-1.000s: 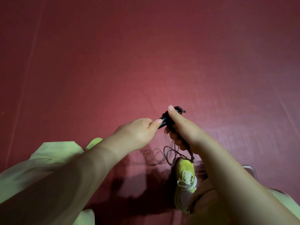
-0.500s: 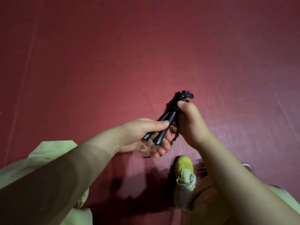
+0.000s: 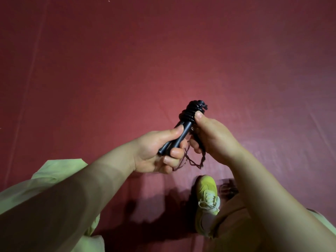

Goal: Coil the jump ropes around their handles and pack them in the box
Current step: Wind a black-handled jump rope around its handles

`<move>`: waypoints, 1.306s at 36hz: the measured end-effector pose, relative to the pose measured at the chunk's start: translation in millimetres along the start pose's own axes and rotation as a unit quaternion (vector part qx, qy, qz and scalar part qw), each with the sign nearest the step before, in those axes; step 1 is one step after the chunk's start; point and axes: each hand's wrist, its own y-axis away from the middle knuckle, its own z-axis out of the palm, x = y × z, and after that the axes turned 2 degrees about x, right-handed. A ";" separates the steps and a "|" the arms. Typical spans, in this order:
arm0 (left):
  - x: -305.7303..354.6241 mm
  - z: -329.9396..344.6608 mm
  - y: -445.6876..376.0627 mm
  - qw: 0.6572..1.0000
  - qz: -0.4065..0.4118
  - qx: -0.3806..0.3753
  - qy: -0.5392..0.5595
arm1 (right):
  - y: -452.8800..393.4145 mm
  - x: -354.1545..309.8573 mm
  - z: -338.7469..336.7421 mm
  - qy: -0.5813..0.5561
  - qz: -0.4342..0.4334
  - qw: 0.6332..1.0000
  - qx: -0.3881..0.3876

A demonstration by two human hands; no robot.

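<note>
- Our left hand [image 3: 156, 150] grips the lower ends of the two black handles [image 3: 179, 136], thumb laid along the top and fingers curled underneath.
- Our right hand [image 3: 211, 135] is closed on the upper part of the same bundle, the thumb pressing against the black rope coils [image 3: 190, 111] wound round the handles' far ends.
- The handles lie side by side, tilted up and away from us, held in the air above the floor between both hands.
- The coils sit tight near the top of the handles, ending in a dark knob-like tip; we cannot tell how that tip is fastened.
- A thin loose length of rope [image 3: 192, 161] hangs in a kinked loop beneath the hands, running from the left fingers to under the right palm.
- Below the hands we see a yellow-green laced shoe [image 3: 207, 199] on the dark red floor [image 3: 163, 51].
- Pale green clothing [image 3: 54, 175] shows at the lower left edge, under the left forearm.
- The box does not show in this view.
</note>
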 end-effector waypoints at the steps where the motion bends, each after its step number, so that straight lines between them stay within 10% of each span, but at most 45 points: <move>1: 0.5 -0.2 0.0 1.000 0.002 0.008 -0.012 | 0.2 -0.2 0.0 0.001 0.005 1.000 0.002; 21: 0.9 -8.3 -13.2 0.931 0.060 0.236 -0.272 | -2.4 11.4 9.6 0.125 0.082 0.982 0.118; 24: -0.9 -11.0 -15.3 0.857 0.077 0.288 -0.421 | -2.1 14.0 11.9 0.115 0.114 0.981 0.106; 29: -5.2 -5.5 -14.9 0.638 0.043 0.361 -0.678 | -2.2 17.9 12.4 0.057 0.181 0.978 0.090; 32: -7.7 -0.1 -14.6 0.590 0.063 0.341 -0.729 | -2.6 18.2 14.1 0.035 0.208 0.973 0.091; 36: -10.7 -1.4 -12.2 0.650 0.077 0.294 -0.697 | -4.2 17.2 13.7 0.030 0.219 0.971 0.096; 42: -4.9 -4.3 -12.5 0.919 0.111 0.178 -0.335 | -6.1 8.9 11.0 -0.028 0.122 0.988 0.090; 47: -6.2 6.2 0.1 0.996 0.054 0.038 -0.060 | -4.6 6.9 12.2 -0.096 0.037 0.993 0.050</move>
